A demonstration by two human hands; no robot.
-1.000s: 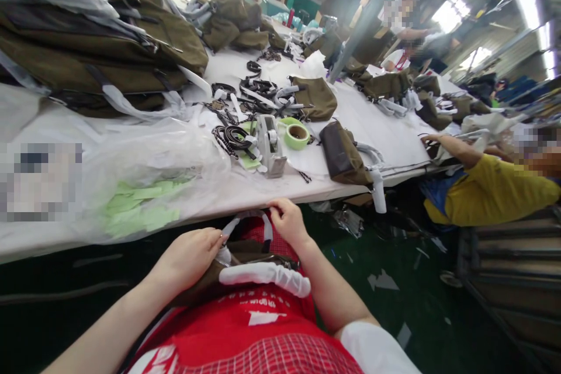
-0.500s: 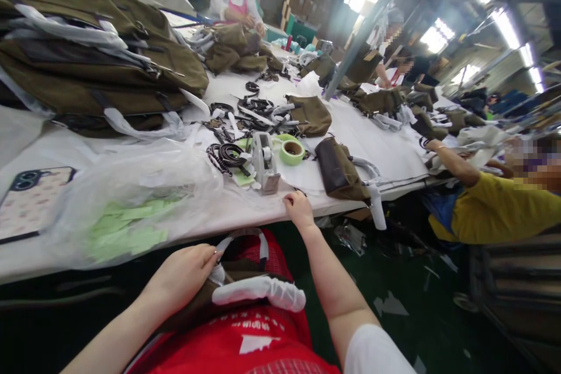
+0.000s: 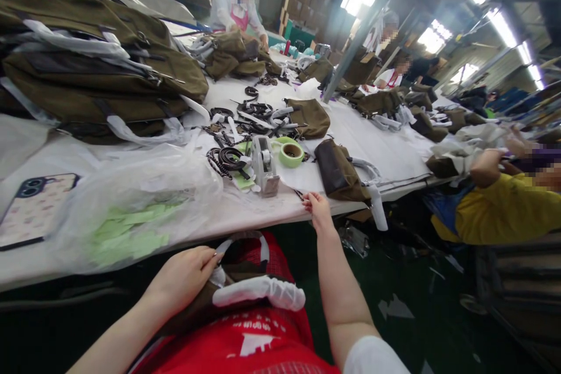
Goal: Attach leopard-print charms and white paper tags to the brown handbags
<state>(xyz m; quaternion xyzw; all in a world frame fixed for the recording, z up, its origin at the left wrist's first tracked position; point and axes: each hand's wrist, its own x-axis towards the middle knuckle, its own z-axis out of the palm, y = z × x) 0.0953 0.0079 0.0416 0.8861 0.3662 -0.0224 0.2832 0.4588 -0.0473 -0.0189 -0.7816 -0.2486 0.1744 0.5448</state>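
Observation:
My left hand (image 3: 186, 273) is closed on an olive bag (image 3: 193, 311) in my lap, near the base of one handle. The bag's handles (image 3: 258, 292) are wrapped in white covering. At the front edge of the table, my right hand (image 3: 318, 210) has its fingers drawn together at the end of a small, thin dark object (image 3: 298, 193); its kind is too small to tell. Just left of that hand stands a tape dispenser (image 3: 265, 170), with a roll of green tape (image 3: 291, 155) behind it. A small olive and dark brown bag (image 3: 337, 170) lies to its right.
Large olive bags (image 3: 100, 64) are piled at the left. A plastic bag with green slips (image 3: 131, 228) and a phone (image 3: 37, 204) lie at front left. Coiled dark straps (image 3: 230, 159) sit mid-table. A person in yellow (image 3: 495, 210) works at right; others stand farther back.
My right hand has shifted slightly right along the table edge, with its fingertips now at the thin dark object. My left hand and the lap bag stay put. The person in yellow has drawn an arm back.

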